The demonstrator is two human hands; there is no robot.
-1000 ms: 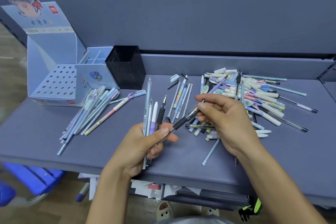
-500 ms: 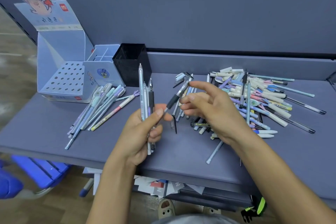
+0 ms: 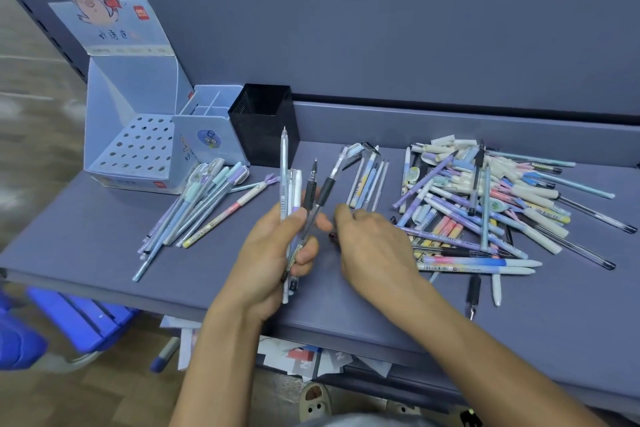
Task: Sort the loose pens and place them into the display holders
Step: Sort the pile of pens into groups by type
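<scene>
Currently in the left hand [image 3: 277, 253]: a bundle of pens [image 3: 284, 177], fingers curled round it and the thumb laid across the front, tips pointing up and away from the person.
Bundle make-up: a tall clear pen stands highest, pale white ones sit beside it, and two black-grip pens [image 3: 325, 189] are on the right side, the outer one leaning right.
Right hand [image 3: 374, 246]: back turned to the camera, fingers bent down just beside the bundle's lower half; whether the fingertips pinch anything is hidden, so I cannot tell.
Loose pile [image 3: 485, 204]: a large heap of pastel, white and clear pens crossing each other on the right of the desk [image 3: 86, 236].
Middle group [image 3: 369, 180]: a few pens lying roughly parallel between the bundle and the heap.
Sorted row [image 3: 201, 204]: pastel pens laid side by side on a slant, in front of the holders on the left.
Perforated display box [image 3: 138, 149]: light blue card, its sloped face full of round holes, lid flap standing up, at the back left.
Divided holder [image 3: 211, 135]: light blue, with compartments, touching the box's right side.
Black mesh cup [image 3: 263, 125]: square, just right of the divided holder, against the back ledge.
Front edge strays: a black-grip pen [image 3: 472, 291] and a white pen [image 3: 496, 289] lie side by side near the desk's front edge.
Below the desk: a blue stool [image 3: 79, 319] and scattered papers [image 3: 304, 357].
</scene>
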